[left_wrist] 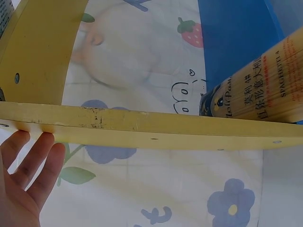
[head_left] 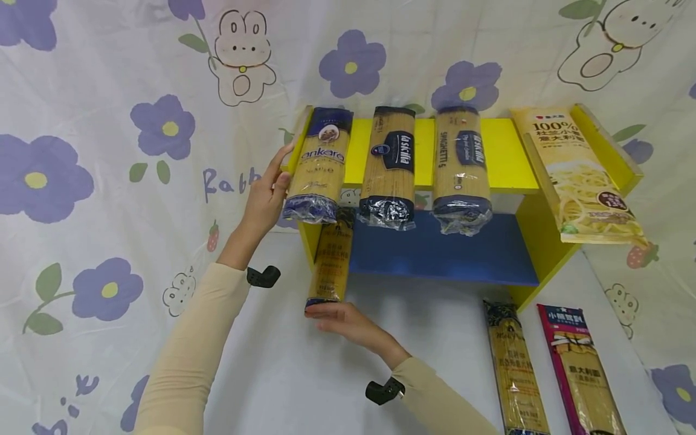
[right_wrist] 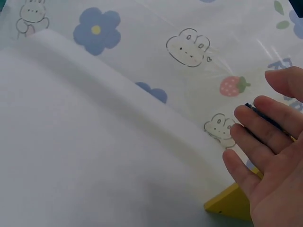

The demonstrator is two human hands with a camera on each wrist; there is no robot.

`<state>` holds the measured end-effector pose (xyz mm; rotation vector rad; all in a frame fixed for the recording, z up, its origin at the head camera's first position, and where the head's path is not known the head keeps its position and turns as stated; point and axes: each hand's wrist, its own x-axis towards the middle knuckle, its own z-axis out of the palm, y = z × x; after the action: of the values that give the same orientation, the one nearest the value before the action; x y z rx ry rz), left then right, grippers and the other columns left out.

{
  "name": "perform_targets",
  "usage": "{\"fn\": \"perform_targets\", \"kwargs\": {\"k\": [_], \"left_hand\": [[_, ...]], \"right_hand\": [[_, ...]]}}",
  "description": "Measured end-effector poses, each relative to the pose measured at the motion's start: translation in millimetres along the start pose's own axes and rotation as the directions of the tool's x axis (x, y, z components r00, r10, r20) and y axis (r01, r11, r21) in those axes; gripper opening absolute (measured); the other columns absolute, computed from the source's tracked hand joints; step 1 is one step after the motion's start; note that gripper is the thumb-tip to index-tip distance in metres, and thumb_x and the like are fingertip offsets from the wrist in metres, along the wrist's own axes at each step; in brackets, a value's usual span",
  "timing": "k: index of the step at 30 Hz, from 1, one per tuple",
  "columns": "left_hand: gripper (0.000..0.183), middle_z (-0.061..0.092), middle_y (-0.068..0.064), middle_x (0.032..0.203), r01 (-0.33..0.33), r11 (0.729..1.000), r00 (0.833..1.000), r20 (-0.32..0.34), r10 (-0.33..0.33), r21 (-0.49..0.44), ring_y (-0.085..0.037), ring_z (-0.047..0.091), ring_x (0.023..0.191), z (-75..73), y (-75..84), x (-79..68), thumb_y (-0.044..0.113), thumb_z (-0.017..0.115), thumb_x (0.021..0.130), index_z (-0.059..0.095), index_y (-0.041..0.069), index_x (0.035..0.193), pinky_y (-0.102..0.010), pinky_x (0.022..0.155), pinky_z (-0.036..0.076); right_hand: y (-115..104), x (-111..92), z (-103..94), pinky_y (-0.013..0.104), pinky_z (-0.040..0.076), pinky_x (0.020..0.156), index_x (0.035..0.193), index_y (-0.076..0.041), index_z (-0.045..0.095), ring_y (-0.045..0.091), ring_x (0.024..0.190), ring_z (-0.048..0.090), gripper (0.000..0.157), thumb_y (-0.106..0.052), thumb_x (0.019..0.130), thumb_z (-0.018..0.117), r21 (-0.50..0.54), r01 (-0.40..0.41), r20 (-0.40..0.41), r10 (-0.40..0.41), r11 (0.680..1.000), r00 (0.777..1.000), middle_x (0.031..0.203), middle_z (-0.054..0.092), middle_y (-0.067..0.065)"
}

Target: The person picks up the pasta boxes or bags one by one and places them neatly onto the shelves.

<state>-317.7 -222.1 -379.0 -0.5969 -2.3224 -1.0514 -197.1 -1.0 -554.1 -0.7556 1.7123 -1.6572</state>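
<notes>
My left hand [head_left: 265, 202] is at the left end of a yellow and blue shelf. In the left wrist view its extended fingertips touch the outside of the yellow side board [left_wrist: 165, 135]. Close beside it on the top board lies a spaghetti pack [head_left: 321, 160] marked "ankara". My right hand [head_left: 356, 329], fingers straight, touches the front end of another spaghetti pack [head_left: 333, 260]. That pack lies at the left of the blue lower board [head_left: 440, 248] and juts past its front edge. In the right wrist view the right hand's palm [right_wrist: 279, 175] shows; the pack is mostly hidden.
Two more "la sicilia" spaghetti packs [head_left: 388, 163] and a wider yellow pasta bag [head_left: 584, 175] lie on the top board, ends overhanging. Below right, a spaghetti pack [head_left: 516, 368] and a pink-edged pack [head_left: 584, 374] lie on the white surface. A patterned cloth [head_left: 109, 229] hangs behind.
</notes>
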Motion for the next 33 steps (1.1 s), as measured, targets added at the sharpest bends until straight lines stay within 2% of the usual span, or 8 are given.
{"fn": "perform_targets", "kwargs": {"k": [4,9,16,21,24,27,30,33], "left_hand": [[0.070,0.054,-0.008,0.073,0.008,1.000,1.000,0.005,-0.008,-0.001,-0.019,0.045,0.057,-0.5,-0.8,-0.3,0.070,0.021,0.094,0.030,0.035,0.155,-0.030,0.051,0.036],[0.069,0.055,-0.009,0.076,0.021,1.000,1.000,0.011,-0.021,-0.005,-0.020,0.046,0.059,-1.7,-1.6,-1.1,0.070,0.021,0.094,0.029,0.037,0.155,-0.030,0.052,0.037],[0.070,0.056,-0.010,0.077,0.028,1.000,1.000,0.011,-0.028,0.004,-0.020,0.047,0.060,-2.6,-1.5,-1.2,0.071,0.021,0.094,0.029,0.037,0.155,-0.030,0.053,0.038],[0.071,0.058,-0.012,0.081,0.038,0.999,0.999,0.010,-0.038,0.004,-0.020,0.049,0.063,-2.8,-1.2,-1.5,0.071,0.021,0.093,0.029,0.037,0.155,-0.029,0.056,0.040],[0.070,0.059,-0.012,0.081,0.034,0.999,0.999,0.008,-0.034,-0.001,-0.020,0.049,0.063,-1.9,-1.2,-1.1,0.071,0.021,0.093,0.029,0.038,0.155,-0.029,0.056,0.041],[0.068,0.059,-0.012,0.080,0.028,1.000,1.000,0.011,-0.028,-0.009,-0.020,0.049,0.062,-0.7,-1.2,-0.4,0.070,0.021,0.094,0.028,0.039,0.155,-0.030,0.056,0.040],[0.067,0.059,-0.011,0.082,0.035,0.999,0.999,0.017,-0.035,-0.018,-0.020,0.050,0.064,0.0,-1.1,-0.4,0.069,0.022,0.094,0.027,0.040,0.155,-0.030,0.057,0.042],[0.068,0.059,-0.011,0.082,0.041,0.999,0.999,0.016,-0.041,-0.015,-0.020,0.051,0.065,0.1,-1.2,-0.6,0.070,0.022,0.094,0.028,0.040,0.155,-0.030,0.058,0.042]], "right_hand": [[1,6,-4.6,0.036,0.044,0.111,0.145,-0.005,0.049,0.030,0.140,0.048,0.044,-0.017,0.103,0.052,-0.033,0.005,-0.022,-0.006,0.999,1.000,0.148,0.053,0.014],[-3,11,-8.9,0.037,0.043,0.113,0.145,-0.005,0.049,0.026,0.138,0.051,0.043,-0.016,0.103,0.051,-0.026,-0.020,-0.037,0.019,0.999,0.999,0.147,0.054,0.012],[-4,15,-8.3,0.035,0.044,0.111,0.145,0.000,0.048,0.030,0.136,0.052,0.043,-0.013,0.103,0.051,-0.007,-0.004,-0.040,0.004,1.000,0.999,0.145,0.054,0.018],[-11,8,-9.6,0.037,0.046,0.110,0.145,-0.002,0.048,0.034,0.133,0.054,0.043,-0.014,0.103,0.050,-0.011,-0.033,-0.021,0.033,0.999,0.999,0.143,0.055,0.022],[-16,-7,-16.5,0.041,0.047,0.107,0.146,-0.009,0.048,0.034,0.130,0.056,0.044,-0.017,0.103,0.050,-0.047,-0.073,-0.009,0.073,0.996,0.997,0.142,0.056,0.020],[-14,-32,-31.9,0.040,0.049,0.104,0.148,-0.008,0.046,0.037,0.128,0.057,0.046,-0.016,0.102,0.051,-0.061,-0.064,-0.008,0.063,0.996,0.998,0.142,0.055,0.023],[-6,-65,-54.6,0.031,0.051,0.101,0.148,-0.005,0.044,0.033,0.126,0.060,0.048,-0.013,0.102,0.052,-0.048,-0.038,-0.043,0.036,0.998,0.998,0.143,0.051,0.029],[2,-104,-78.2,0.026,0.051,0.098,0.149,-0.005,0.042,0.022,0.121,0.064,0.048,-0.011,0.103,0.051,-0.037,-0.020,-0.116,0.015,0.999,0.993,0.143,0.050,0.031]]}}
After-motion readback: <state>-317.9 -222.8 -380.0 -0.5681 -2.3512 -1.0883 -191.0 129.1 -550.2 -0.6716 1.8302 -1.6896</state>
